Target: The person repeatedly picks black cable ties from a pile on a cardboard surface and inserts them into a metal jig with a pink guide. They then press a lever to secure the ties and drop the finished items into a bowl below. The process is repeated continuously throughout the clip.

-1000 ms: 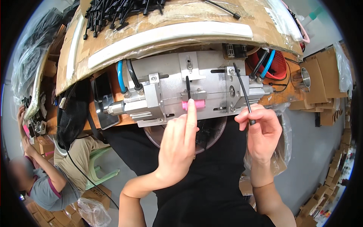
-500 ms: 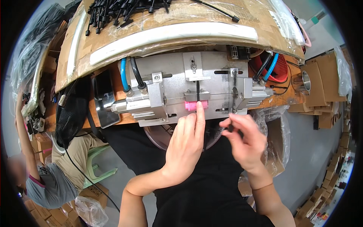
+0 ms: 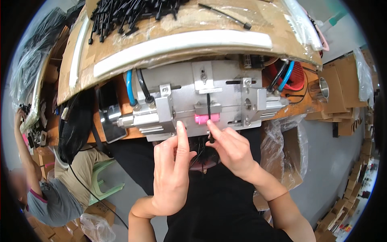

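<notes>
A thin black rod (image 3: 209,105) lies lengthwise across a small metal block and a pink block (image 3: 200,119) at the middle of a metal fixture (image 3: 225,94). My right hand (image 3: 238,155) has its index fingertip on the rod's near end at the pink block. Its other fingers are curled round a small black part (image 3: 211,138), mostly hidden. My left hand (image 3: 171,173) is beside the fixture's near edge, index finger stretched out and the others partly bent, with nothing seen in it. Below the hands a bowl (image 3: 197,166) with dark pieces is partly covered.
Pneumatic cylinders (image 3: 151,121) with blue and black hoses flank the fixture. Above it is a cardboard sheet (image 3: 169,56) bearing a pile of black rods (image 3: 121,18). A phone (image 3: 111,115), a red basket (image 3: 297,76) and a metal cup (image 3: 319,89) lie around. Another person (image 3: 56,201) sits at left.
My left hand has drawn back left from the rod. My right hand has moved left to the pink block, its index finger now on the rod's near end.
</notes>
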`<state>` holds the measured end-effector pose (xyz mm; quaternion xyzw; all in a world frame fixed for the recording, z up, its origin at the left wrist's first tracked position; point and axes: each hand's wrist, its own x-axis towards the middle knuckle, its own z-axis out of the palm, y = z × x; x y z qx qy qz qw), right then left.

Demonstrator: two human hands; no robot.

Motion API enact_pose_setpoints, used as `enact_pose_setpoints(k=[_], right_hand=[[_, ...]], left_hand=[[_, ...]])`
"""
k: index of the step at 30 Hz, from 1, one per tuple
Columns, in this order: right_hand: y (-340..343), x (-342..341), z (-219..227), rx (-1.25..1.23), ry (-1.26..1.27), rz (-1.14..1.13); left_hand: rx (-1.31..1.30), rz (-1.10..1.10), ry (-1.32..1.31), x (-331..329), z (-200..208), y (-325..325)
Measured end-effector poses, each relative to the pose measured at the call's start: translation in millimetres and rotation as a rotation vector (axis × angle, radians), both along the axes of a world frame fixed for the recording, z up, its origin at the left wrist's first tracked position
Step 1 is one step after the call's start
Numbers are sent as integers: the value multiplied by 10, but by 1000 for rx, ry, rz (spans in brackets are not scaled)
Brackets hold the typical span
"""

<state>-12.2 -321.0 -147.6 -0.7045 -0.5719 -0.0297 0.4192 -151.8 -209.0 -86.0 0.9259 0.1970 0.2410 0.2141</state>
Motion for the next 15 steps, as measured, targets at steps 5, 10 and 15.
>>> enact_pose_setpoints(k=[5, 10, 15], right_hand=[[-65, 345, 591, -120, -156, 69], [636, 1986, 1365, 50, -576, -406], [1252, 3230, 1741, -125, -864, -189]], left_hand=[[98, -78, -116, 438, 313, 358], [268, -254, -199, 1658, 699, 758], [254, -304, 74, 2118, 844, 925]])
